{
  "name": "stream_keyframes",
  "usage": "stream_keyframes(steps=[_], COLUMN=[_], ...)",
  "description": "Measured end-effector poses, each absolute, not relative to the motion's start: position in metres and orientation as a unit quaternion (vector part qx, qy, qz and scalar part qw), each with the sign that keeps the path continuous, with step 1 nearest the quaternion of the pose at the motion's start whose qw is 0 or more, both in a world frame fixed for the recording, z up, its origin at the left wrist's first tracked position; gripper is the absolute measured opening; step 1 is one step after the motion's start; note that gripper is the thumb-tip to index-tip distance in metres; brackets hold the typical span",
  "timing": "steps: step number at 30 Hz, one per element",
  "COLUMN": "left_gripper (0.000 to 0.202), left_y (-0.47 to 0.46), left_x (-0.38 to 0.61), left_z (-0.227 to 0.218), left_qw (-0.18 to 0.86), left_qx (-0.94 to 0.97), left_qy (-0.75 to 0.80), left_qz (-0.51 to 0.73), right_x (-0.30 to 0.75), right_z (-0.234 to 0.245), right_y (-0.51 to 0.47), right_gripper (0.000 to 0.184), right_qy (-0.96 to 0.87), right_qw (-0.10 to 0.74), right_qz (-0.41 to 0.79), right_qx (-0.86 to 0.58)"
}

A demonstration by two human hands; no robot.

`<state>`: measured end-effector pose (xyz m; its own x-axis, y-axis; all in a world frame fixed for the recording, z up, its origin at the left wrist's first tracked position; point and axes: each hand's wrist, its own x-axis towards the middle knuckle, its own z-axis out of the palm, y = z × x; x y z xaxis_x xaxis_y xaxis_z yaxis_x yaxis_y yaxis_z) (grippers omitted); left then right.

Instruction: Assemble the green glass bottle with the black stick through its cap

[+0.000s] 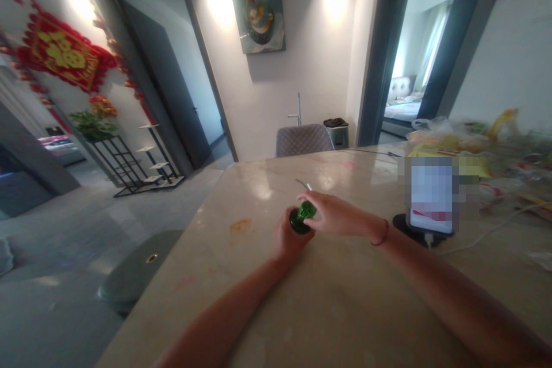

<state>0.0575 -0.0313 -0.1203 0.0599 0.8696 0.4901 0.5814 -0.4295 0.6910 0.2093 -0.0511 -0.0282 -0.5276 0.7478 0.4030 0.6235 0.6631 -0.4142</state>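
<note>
A pale worktop [345,305] fills the foreground, a phone [431,198] standing at its right; near the middle, the grip of the left hand [286,243] is wrapped round a dark green container [295,223], and the right hand [334,214] has its grip pinched on a smaller shiny green piece [306,210] at the container's top
</note>
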Motion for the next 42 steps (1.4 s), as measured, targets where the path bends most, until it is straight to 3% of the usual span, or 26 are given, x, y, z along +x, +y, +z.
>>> stream_keyframes(steps=[9,15,21,26,31,37,42], left_gripper=[0.049,0.051,0.05,0.052,0.05,0.053,0.051], left_y=[-0.0299,-0.0312,-0.0313,-0.0316,-0.0311,-0.0302,-0.0317], left_x=[0.0569,0.0567,0.0578,0.0571,0.0571,0.0571,0.0574], left_z=[-0.1229,-0.1212,-0.1217,-0.1218,-0.1225,-0.1234,-0.1212], left_qw=[0.154,0.152,0.139,0.138,0.138,0.139,0.145], left_qx=[0.712,0.721,0.723,0.729,0.73,0.729,0.729], left_qy=[0.513,0.51,0.512,0.504,0.5,0.493,0.495], left_qz=[0.453,0.444,0.443,0.442,0.445,0.454,0.45], right_x=[0.2107,0.2128,0.2135,0.2143,0.2136,0.2144,0.2142], right_z=[-0.0297,-0.0289,-0.0289,-0.0278,-0.028,-0.0274,-0.0249], right_y=[-0.0488,-0.0495,-0.0467,-0.0479,-0.0473,-0.0484,-0.0495], right_gripper=[0.048,0.064,0.052,0.055,0.041,0.055,0.043], right_qy=[-0.87,-0.864,-0.864,-0.866,-0.86,-0.864,-0.857], right_qw=[0.282,0.266,0.259,0.264,0.244,0.262,0.25], right_qz=[0.111,0.117,0.125,0.133,0.133,0.141,0.146], right_qx=[-0.389,-0.411,-0.413,-0.402,-0.428,-0.407,-0.427])
